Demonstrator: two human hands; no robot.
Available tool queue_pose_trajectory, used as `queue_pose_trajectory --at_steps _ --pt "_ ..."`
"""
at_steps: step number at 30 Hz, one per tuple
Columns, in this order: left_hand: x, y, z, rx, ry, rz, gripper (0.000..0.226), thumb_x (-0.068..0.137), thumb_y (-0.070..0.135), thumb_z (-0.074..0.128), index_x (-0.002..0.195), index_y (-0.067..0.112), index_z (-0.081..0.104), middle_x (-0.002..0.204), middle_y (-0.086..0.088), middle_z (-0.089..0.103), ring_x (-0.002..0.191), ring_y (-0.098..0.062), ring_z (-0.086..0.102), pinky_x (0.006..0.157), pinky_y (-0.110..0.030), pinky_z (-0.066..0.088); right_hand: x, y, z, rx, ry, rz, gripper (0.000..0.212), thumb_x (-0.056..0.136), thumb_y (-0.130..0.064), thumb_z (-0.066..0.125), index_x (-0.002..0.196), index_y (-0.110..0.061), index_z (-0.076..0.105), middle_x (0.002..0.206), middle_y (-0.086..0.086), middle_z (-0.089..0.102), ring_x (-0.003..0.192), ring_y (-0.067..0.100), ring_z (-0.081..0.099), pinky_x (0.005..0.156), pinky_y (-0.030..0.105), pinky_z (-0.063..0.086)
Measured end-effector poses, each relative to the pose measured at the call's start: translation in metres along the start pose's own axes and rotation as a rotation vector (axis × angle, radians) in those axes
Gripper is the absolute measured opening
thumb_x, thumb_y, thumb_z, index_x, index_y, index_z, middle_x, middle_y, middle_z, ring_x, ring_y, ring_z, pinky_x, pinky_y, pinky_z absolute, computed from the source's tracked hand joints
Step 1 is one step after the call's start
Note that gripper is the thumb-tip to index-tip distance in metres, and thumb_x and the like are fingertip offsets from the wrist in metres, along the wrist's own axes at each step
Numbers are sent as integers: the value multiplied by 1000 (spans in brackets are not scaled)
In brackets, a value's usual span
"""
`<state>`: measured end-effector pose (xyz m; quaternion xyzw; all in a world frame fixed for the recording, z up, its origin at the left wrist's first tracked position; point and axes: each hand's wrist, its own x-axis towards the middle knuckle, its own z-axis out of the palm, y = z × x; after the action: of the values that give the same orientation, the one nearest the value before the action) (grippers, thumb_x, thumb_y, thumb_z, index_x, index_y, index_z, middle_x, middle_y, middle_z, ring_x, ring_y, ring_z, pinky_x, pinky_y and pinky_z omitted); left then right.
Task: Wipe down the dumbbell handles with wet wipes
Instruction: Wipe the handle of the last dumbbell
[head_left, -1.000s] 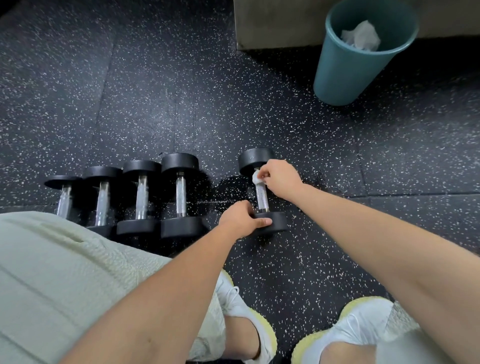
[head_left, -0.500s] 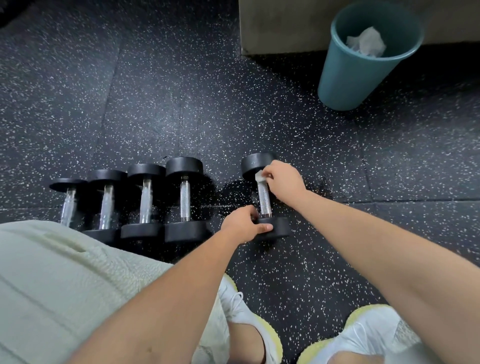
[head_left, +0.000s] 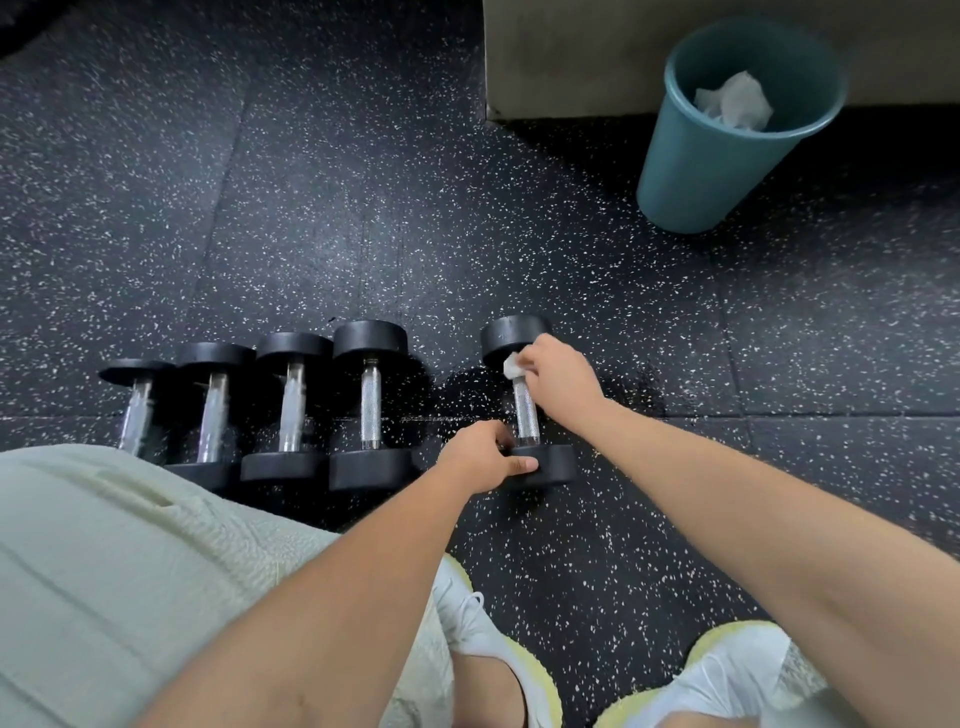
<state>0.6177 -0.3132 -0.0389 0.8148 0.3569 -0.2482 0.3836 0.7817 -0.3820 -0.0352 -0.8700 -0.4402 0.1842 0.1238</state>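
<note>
Four black-ended chrome dumbbells (head_left: 370, 408) lie left of the left hand (head_left: 478, 462), which grips a fifth dumbbell (head_left: 557, 464). The right hand (head_left: 560, 376) pinches one white wet wipe (head_left: 513, 367) on its handle (head_left: 525, 415). One teal plastic bin (head_left: 701, 171) stands beyond.

Both bare forearms were stretched forward and down, pretty much side by side. The left hand (head_left: 480, 457) was curled round the near end of the dumbbell (head_left: 525, 415), with the thumb laid flat along it. The right hand (head_left: 561, 379) was bent at the wrist, and a wet wipe (head_left: 513, 367) was pinched in its fingertips at the handle's far end.
</note>
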Motion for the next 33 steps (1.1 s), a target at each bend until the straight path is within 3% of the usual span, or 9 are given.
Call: queue_pose_trajectory --at_steps 7,12,18,22,26,28,31,33 --pt "2 -11 2 -31 9 -4 54 81 58 80 120 24 66 114 3 69 104 -22 65 93 -40 54 -12 3 8 19 -73 16 15 91 -11 57 95 -19 70 101 2 59 87 29 62 74 37 49" --pt "-2 -13 4 -53 30 15 52 81 56 81 120 24 68 114 2 71 104 -21 66 95 -42 55 -32 18 -9 -13 -425 -120 21 84 -11 64 91 -27 76 94 -11 73 89 14 66 74 27 50" --pt "-4 -8 2 -21 37 27 52 84 55 78 124 24 65 115 4 69 103 -20 64 89 -35 52 -16 8 -3 148 -168 49 19 85 -20 60 98 -29 70 93 -8 68 85 18 63 76 34 52" --pt "-4 -7 -1 -54 -3 -36 51 79 57 79 117 25 67 110 6 70 101 -19 65 93 -38 55 -29 6 8 112 -267 -2 16 86 -17 61 88 -32 64 87 -13 62 84 17 62 70 32 46" --pt "-5 -1 -5 -143 -6 -89 57 68 72 79 92 22 65 86 7 68 83 -15 64 71 -32 48 -35 12 -3 148 -442 -42 24 80 -8 66 78 -32 70 81 -14 70 80 10 65 71 28 51" --pt "-8 1 -5 -70 8 -81 65 63 82 75 91 24 62 84 8 68 82 -14 64 66 -32 45 -24 9 -13 217 -355 -3 23 77 -8 67 80 -29 76 80 -14 72 77 6 66 71 27 52" --pt "-5 -2 -3 -8 14 -77 68 64 86 73 95 26 61 86 7 68 84 -13 63 66 -32 46 -2 1 -18 254 -78 99 21 84 -13 64 87 -29 76 90 -13 69 81 10 63 72 30 52" --pt "-3 -6 -5 -26 3 -65 67 66 84 73 96 25 61 88 7 67 85 -13 63 68 -33 47 2 -6 -9 210 -50 107 19 87 -15 63 88 -30 75 96 -10 67 85 14 62 74 32 52"
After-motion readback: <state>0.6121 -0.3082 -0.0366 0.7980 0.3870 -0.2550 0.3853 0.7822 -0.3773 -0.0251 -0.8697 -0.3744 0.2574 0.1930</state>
